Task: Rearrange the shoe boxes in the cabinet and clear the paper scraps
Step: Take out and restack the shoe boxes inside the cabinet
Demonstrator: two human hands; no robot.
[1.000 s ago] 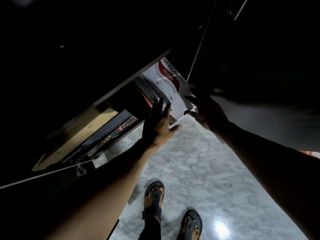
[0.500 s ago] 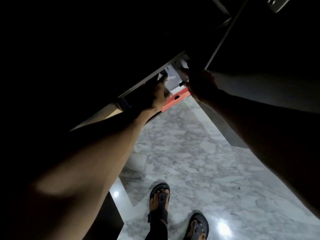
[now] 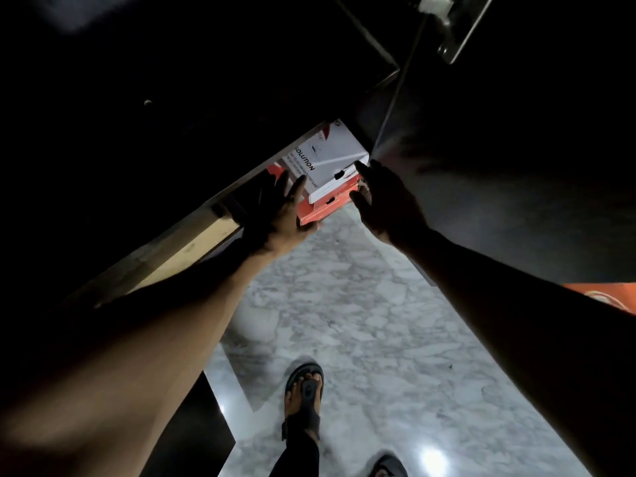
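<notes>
Both hands lie open with straight fingers. The left hand presses the orange shoe box, and the right hand touches the white shoe box stacked on it, just ahead inside the cabinet. This stack looks nearly seated. No paper scraps are visible, so clearing them probably remains.

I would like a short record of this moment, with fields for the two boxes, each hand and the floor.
place: dark cabinet, seen from above
white shoe box: lies on top of the orange one
orange shoe box: underneath, its front edge showing
left hand: fingers straight and spread, against the boxes' left side
right hand: at the boxes' right end; grip too dark to tell
floor: grey marble; the person's sandals stand on it
</notes>
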